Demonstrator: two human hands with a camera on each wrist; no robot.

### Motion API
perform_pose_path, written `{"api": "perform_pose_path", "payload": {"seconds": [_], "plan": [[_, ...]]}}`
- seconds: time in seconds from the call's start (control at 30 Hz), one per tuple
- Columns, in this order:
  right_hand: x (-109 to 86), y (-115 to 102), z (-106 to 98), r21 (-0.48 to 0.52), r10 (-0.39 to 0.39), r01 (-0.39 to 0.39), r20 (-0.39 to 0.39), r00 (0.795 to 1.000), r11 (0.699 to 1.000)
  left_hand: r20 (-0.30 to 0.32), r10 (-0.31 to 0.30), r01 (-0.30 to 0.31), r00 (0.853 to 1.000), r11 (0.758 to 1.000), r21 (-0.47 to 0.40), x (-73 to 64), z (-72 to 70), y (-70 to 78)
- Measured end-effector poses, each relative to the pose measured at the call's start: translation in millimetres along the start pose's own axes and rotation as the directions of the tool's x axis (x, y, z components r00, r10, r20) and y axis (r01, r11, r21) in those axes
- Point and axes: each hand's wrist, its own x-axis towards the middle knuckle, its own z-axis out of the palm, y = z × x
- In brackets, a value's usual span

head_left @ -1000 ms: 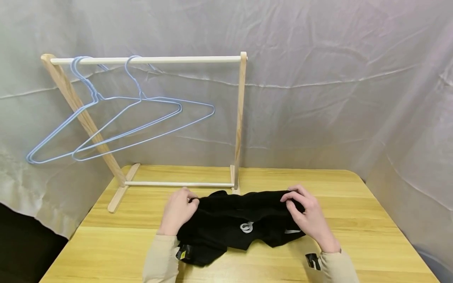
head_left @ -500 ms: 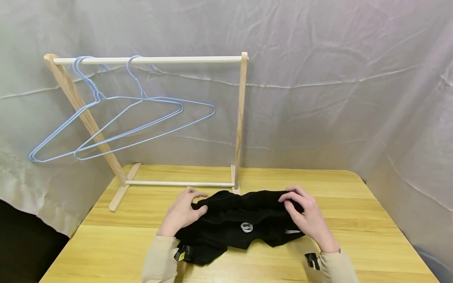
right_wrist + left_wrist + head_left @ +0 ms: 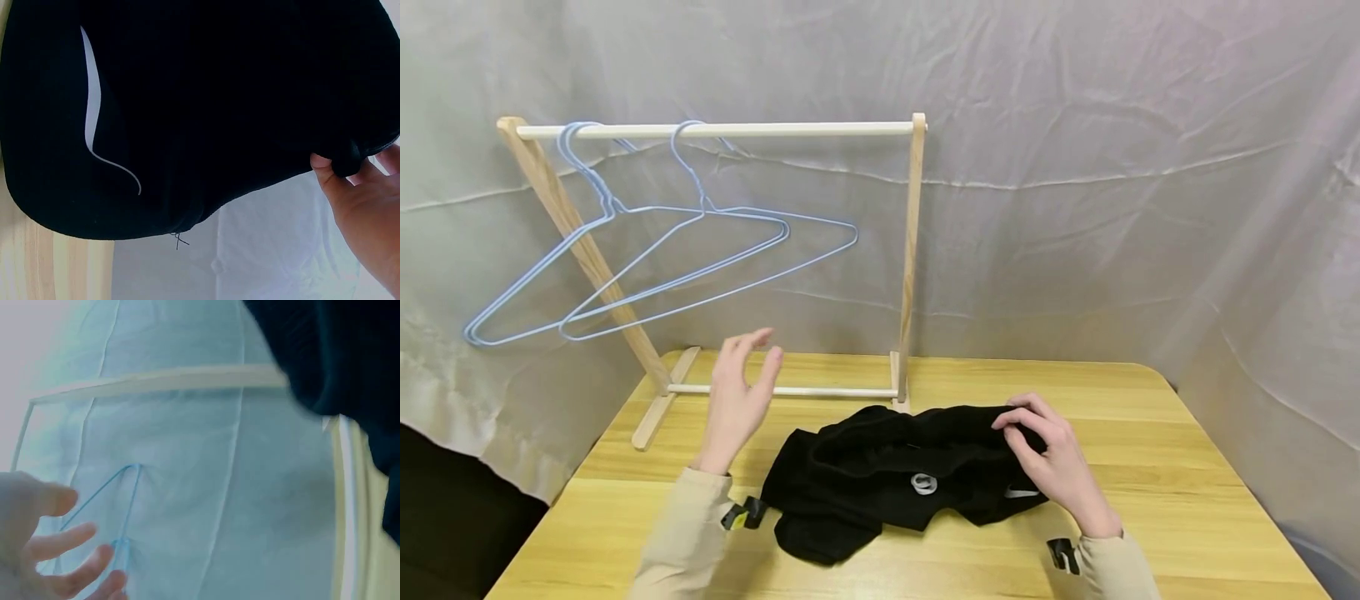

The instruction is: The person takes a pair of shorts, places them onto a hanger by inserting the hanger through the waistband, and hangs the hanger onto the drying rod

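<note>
A black garment (image 3: pixel 857 487) lies bunched on the table, a round white print near its middle and a white mark at its right end. At its upper right corner my right hand (image 3: pixel 1052 454) pinches the edge between thumb and fingers; the right wrist view shows the thumb (image 3: pixel 322 164) against the cloth. My left hand (image 3: pixel 737 400) is off the garment, raised to its upper left, with thumb and fingers apart and nothing between them. Several light blue wire hangers (image 3: pixel 700 212) hang beyond it; the left wrist view shows the spread fingers (image 3: pixel 69 540) before a hanger.
The hangers hang from the white top rod (image 3: pixel 812 130) of a wooden rack at the back left. Its lower rod (image 3: pixel 835 391) and feet (image 3: pixel 655 421) stand on the wooden table (image 3: pixel 1150 500). A grey curtain (image 3: pixel 1075 250) closes off the back and sides.
My left hand has let go of the garment's left edge and moved up and left toward the rack. The garment's left part has settled flatter. My right hand has stayed in place.
</note>
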Motion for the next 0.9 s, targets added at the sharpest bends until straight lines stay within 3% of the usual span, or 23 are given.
{"api": "perform_pose_path", "payload": {"seconds": [0.07, 0.17, 0.3, 0.67, 0.9], "plan": [[0.2, 0, 0, 0.003, 0.000, 0.000, 0.002, 1.000, 1.000, -0.076, 0.050, -0.053, 0.996, 0.998, -0.031, 9.2, -9.2, 3.7], [0.2, 0, 0, 0.006, -0.001, 0.001, 0.005, 1.000, 1.000, -0.191, 0.113, -0.121, 0.975, 0.992, -0.030, 23.3, -22.5, 9.4], [-0.6, 1, 0, 0.004, -0.005, 0.005, 0.005, 1.000, 1.000, -0.280, 0.144, -0.148, 0.949, 0.989, 0.009, 40.7, -38.6, 17.4], [-0.8, -1, 0, 0.009, -0.013, 0.013, 0.002, 1.000, 1.000, -0.312, 0.155, -0.126, 0.937, 0.986, 0.109, 74.4, -75.7, 30.6], [-1.5, -1, 0, 0.009, -0.009, 0.008, 0.006, 1.000, 1.000, -0.205, 0.094, -0.048, 0.974, 0.975, 0.217, 90.8, -92.4, 37.0]]}}
